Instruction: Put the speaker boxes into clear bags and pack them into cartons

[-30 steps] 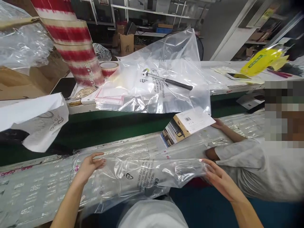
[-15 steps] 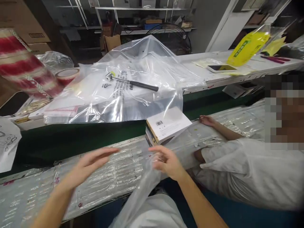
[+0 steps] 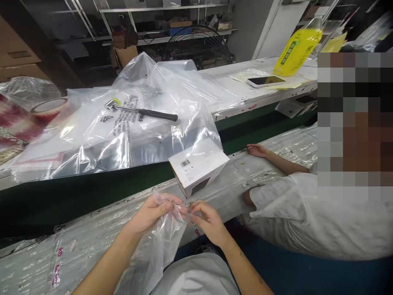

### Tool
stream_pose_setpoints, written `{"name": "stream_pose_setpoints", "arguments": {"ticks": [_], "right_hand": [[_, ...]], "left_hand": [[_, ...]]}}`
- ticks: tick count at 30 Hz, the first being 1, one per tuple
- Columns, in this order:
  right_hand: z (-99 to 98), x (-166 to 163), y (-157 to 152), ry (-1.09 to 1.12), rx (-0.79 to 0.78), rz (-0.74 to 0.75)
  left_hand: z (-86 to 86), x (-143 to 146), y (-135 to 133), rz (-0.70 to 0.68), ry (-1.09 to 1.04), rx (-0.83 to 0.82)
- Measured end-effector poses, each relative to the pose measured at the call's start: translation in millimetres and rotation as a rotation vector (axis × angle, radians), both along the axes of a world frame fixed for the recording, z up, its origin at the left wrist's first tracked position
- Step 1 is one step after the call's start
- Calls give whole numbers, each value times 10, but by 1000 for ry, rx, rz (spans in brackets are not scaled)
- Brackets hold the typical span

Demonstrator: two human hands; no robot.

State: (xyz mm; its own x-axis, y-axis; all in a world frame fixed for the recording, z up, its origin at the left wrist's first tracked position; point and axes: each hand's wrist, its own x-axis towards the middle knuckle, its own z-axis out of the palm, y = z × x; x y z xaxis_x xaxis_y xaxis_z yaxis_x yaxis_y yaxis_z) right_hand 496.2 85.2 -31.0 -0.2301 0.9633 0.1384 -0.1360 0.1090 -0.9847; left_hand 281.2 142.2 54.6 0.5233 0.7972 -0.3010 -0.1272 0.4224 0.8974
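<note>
My left hand (image 3: 153, 213) and my right hand (image 3: 206, 219) both pinch the top edge of a clear plastic bag (image 3: 150, 256) that hangs down toward my lap. The fingers of the two hands nearly meet at the bag's mouth. Just beyond them a white carton (image 3: 199, 166) with a barcode label rests on the taped near ledge (image 3: 92, 241).
A co-worker in a white shirt (image 3: 307, 213) leans on the ledge at right, one hand (image 3: 256, 150) flat on it. Across the green belt (image 3: 76, 190) lie large clear bags (image 3: 123, 131) with a hammer (image 3: 141, 110) on top, tape rolls (image 3: 46, 108) at left, a phone (image 3: 265, 80) and a yellow bag (image 3: 296, 51) at right.
My left hand has come in from open air and closed on the bag beside my right hand. The view has swung right and the carton now sits flat.
</note>
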Motion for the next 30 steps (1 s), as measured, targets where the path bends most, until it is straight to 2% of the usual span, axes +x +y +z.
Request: {"name": "stream_pose_setpoints", "arguments": {"ticks": [4, 6, 7, 8, 10, 11, 13, 16, 18, 19, 21, 23, 24, 25, 27, 30], "right_hand": [[90, 236, 23, 165, 19, -11], [157, 379, 39, 260, 10, 6], [188, 438, 53, 277, -14, 33], [216, 486, 73, 263, -46, 74], [263, 550, 130, 158, -82, 161], [282, 575, 166, 109, -69, 162], [314, 635, 238, 100, -15, 87], [373, 802, 316, 123, 16, -57], [434, 947, 337, 14, 28, -69], [473, 1013, 341, -45, 45, -73], [565, 1096, 344, -139, 72, -84], [668, 1087, 356, -185, 86, -81], [719, 1048, 367, -202, 83, -48], [768, 996, 382, -221, 79, 6], [849, 882, 419, -284, 83, 106], [919, 815, 475, -445, 88, 89]], "left_hand": [[18, -223, 138, 217, 272, 110], [47, -388, 215, 211, 319, 195], [70, -458, 246, 115, 328, 222], [98, -511, 271, -41, 336, 234], [160, -551, 302, -423, 369, 221], [188, -540, 314, -570, 386, 212], [231, -486, 341, -704, 391, 227], [265, -449, 420, -714, 444, 244], [301, -494, 485, -664, 614, 256], [332, -527, 509, -594, 713, 270], [425, -561, 526, -365, 814, 307], [536, -488, 493, -155, 715, 346], [582, -399, 458, -102, 632, 374], [613, -277, 413, -101, 558, 404], [607, 30, 298, -233, 504, 456], [413, 465, 94, -492, 506, 386]]}}
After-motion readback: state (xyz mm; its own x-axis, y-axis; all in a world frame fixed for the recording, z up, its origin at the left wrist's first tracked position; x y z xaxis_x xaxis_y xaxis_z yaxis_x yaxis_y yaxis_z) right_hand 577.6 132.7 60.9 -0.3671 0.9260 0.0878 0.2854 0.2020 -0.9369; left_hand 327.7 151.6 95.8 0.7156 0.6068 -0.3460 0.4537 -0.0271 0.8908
